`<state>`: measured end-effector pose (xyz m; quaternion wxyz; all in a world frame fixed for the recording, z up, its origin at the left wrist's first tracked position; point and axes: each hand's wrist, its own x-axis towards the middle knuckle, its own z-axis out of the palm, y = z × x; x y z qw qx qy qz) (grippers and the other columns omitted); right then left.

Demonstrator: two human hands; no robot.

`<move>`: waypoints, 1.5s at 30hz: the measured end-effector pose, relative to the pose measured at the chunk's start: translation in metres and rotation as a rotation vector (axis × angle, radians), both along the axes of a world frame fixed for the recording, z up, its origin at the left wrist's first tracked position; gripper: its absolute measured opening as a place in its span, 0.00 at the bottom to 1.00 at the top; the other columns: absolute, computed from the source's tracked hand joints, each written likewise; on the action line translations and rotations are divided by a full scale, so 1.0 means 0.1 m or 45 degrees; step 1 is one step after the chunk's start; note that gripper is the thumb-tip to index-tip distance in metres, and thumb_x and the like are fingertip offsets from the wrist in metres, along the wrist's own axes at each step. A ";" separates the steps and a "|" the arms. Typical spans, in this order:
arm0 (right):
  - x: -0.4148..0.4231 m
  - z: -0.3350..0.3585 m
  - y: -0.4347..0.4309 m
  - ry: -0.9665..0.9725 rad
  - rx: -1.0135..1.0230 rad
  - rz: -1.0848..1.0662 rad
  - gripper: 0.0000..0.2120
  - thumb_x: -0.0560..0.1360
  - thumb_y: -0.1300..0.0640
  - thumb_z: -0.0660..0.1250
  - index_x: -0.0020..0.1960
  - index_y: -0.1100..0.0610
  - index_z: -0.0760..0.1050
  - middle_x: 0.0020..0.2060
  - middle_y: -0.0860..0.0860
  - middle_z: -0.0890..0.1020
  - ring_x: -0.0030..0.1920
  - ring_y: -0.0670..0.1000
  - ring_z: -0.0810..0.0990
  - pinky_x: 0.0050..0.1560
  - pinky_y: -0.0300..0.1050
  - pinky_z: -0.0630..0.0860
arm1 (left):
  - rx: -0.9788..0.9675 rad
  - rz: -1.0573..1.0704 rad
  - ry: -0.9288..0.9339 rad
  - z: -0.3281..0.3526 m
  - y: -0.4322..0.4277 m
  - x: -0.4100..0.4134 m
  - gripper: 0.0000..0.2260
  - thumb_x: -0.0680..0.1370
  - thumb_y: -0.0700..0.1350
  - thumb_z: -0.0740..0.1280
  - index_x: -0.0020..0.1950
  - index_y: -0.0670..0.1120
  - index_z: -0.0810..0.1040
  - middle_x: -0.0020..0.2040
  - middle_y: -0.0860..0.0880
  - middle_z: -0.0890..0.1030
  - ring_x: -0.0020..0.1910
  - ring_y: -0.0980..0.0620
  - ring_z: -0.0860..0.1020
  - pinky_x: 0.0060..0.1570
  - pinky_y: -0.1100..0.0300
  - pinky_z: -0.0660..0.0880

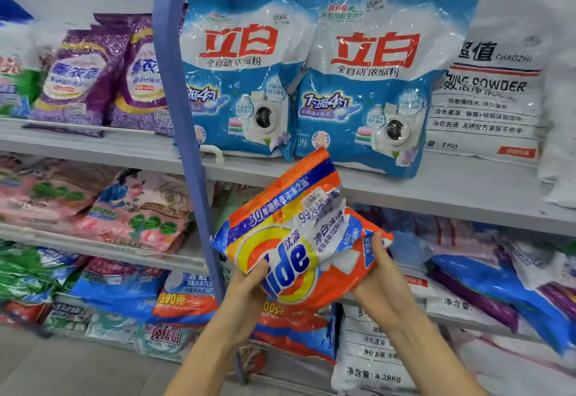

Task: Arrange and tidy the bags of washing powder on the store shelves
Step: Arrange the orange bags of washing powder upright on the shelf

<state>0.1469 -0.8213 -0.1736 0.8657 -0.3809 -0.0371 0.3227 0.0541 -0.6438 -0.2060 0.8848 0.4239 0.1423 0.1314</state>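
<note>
Here, grey store shelves [436, 189] on a blue upright frame [174, 83], crowded with washing powder. In front of the middle shelf, an orange Tide bag [299, 239], tilted, gripped along its lower edge by left hand [247, 285] and right hand [383, 275]. Above, two blue-and-white bags [243, 83] standing side by side. Lower bags blurred, cut off at the edges.

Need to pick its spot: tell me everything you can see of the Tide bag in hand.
The Tide bag is a glossy orange plastic pouch with a yellow bullseye logo, blue lettering, a blue band and a white sticker. Crumpled and seemingly unopened, it is held tilted in the air before the shelves. The left hand grips its lower left, thumb on the logo; the right hand grips its right edge.
</note>
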 end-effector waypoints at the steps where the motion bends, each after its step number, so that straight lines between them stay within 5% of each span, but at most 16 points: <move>1: 0.02 0.01 -0.03 -0.019 0.009 -0.016 0.23 0.71 0.46 0.60 0.59 0.60 0.77 0.56 0.60 0.81 0.55 0.58 0.82 0.47 0.52 0.81 | 0.045 0.039 -0.009 0.09 -0.01 0.00 0.51 0.48 0.60 0.83 0.65 0.41 0.72 0.53 0.43 0.84 0.49 0.44 0.83 0.43 0.53 0.82; 7: 0.19 0.04 -0.18 -0.403 -0.151 -0.042 0.17 0.72 0.57 0.61 0.58 0.61 0.76 0.48 0.57 0.84 0.44 0.52 0.84 0.41 0.44 0.81 | 0.272 0.307 -0.143 0.57 0.01 0.02 0.36 0.53 0.64 0.80 0.55 0.48 0.79 0.49 0.44 0.85 0.44 0.43 0.84 0.37 0.52 0.81; 10: 0.28 -0.03 -0.21 -0.514 -0.216 0.014 0.15 0.71 0.60 0.62 0.56 0.63 0.76 0.46 0.58 0.84 0.42 0.53 0.84 0.39 0.45 0.81 | 0.555 0.312 -0.143 0.79 0.06 -0.03 0.18 0.60 0.59 0.79 0.46 0.57 0.83 0.46 0.49 0.86 0.44 0.47 0.85 0.37 0.57 0.80; 13: 0.31 -0.13 -0.16 -0.648 -0.347 0.099 0.17 0.70 0.60 0.66 0.57 0.64 0.75 0.48 0.60 0.84 0.45 0.55 0.84 0.43 0.47 0.81 | 0.815 0.362 -0.174 1.01 0.03 -0.10 0.14 0.60 0.57 0.75 0.44 0.57 0.83 0.43 0.53 0.86 0.41 0.53 0.85 0.36 0.65 0.79; 17: 0.37 -0.05 -0.05 -0.850 -0.435 0.271 0.28 0.63 0.51 0.78 0.60 0.48 0.73 0.58 0.48 0.81 0.58 0.48 0.80 0.53 0.45 0.79 | 1.064 0.413 -0.236 1.24 -0.03 -0.28 0.13 0.63 0.52 0.78 0.44 0.64 0.81 0.42 0.58 0.85 0.39 0.58 0.84 0.35 0.70 0.77; 19: 0.37 0.06 0.05 -0.919 -0.363 0.364 0.37 0.57 0.41 0.79 0.63 0.46 0.71 0.62 0.47 0.79 0.61 0.47 0.78 0.58 0.47 0.77 | 1.160 0.435 -0.238 1.32 -0.06 -0.41 0.14 0.64 0.53 0.78 0.46 0.64 0.81 0.43 0.59 0.85 0.41 0.59 0.84 0.37 0.70 0.77; 21: 0.31 0.18 0.21 -0.967 -0.271 0.404 0.35 0.58 0.37 0.77 0.61 0.47 0.74 0.60 0.50 0.80 0.59 0.51 0.79 0.55 0.47 0.78 | 1.221 0.494 -0.250 1.36 -0.06 -0.54 0.16 0.63 0.55 0.77 0.49 0.59 0.80 0.44 0.59 0.85 0.41 0.59 0.84 0.37 0.70 0.77; 24: 0.17 0.34 0.51 -0.904 -0.226 0.242 0.17 0.64 0.38 0.73 0.49 0.47 0.81 0.49 0.52 0.85 0.50 0.56 0.83 0.45 0.46 0.80 | 1.244 0.585 -0.215 1.40 0.03 -0.74 0.19 0.61 0.59 0.76 0.49 0.58 0.79 0.45 0.57 0.85 0.42 0.56 0.84 0.37 0.68 0.78; 27: 0.04 0.46 0.80 -0.944 -0.226 0.221 0.11 0.69 0.44 0.67 0.44 0.49 0.83 0.44 0.53 0.86 0.44 0.55 0.84 0.46 0.51 0.79 | 1.334 0.653 -0.179 1.43 0.21 -0.96 0.18 0.61 0.62 0.76 0.48 0.63 0.80 0.44 0.57 0.85 0.40 0.57 0.84 0.36 0.69 0.77; 31: -0.20 0.64 1.19 -1.217 -0.283 0.077 0.16 0.71 0.47 0.64 0.42 0.60 0.80 0.36 0.60 0.82 0.38 0.52 0.79 0.43 0.46 0.73 | 1.346 0.833 -0.075 1.42 0.62 -1.26 0.16 0.60 0.61 0.74 0.46 0.63 0.79 0.41 0.59 0.85 0.38 0.59 0.84 0.35 0.70 0.77; 34: -0.45 0.77 1.57 -1.356 -0.268 -0.094 0.18 0.72 0.48 0.63 0.30 0.60 0.72 0.23 0.48 0.73 0.26 0.41 0.69 0.29 0.33 0.65 | 1.291 0.924 -0.046 1.40 1.00 -1.49 0.26 0.60 0.72 0.70 0.48 0.56 0.78 0.43 0.59 0.85 0.39 0.58 0.84 0.35 0.69 0.77; 36: -0.65 0.83 1.89 -1.406 -0.254 -0.150 0.21 0.71 0.48 0.62 0.27 0.61 0.67 0.21 0.47 0.69 0.24 0.42 0.64 0.25 0.33 0.61 | 1.265 0.954 -0.031 1.40 1.27 -1.67 0.29 0.60 0.74 0.67 0.48 0.53 0.78 0.43 0.57 0.85 0.39 0.56 0.84 0.34 0.67 0.78; 41: -1.17 1.00 2.76 -1.318 -0.145 -0.206 0.19 0.70 0.51 0.64 0.25 0.52 0.61 0.18 0.45 0.64 0.22 0.40 0.59 0.25 0.30 0.56 | 1.169 0.976 0.000 1.45 2.07 -2.16 0.28 0.60 0.71 0.69 0.46 0.49 0.79 0.41 0.54 0.86 0.37 0.53 0.84 0.33 0.66 0.78; 45: -1.52 1.13 3.43 -1.205 -0.080 -0.077 0.21 0.66 0.42 0.70 0.27 0.57 0.68 0.27 0.52 0.67 0.31 0.49 0.64 0.36 0.44 0.62 | 1.036 0.976 0.065 1.49 2.67 -2.54 0.19 0.68 0.65 0.67 0.42 0.50 0.82 0.40 0.49 0.86 0.37 0.49 0.85 0.34 0.60 0.80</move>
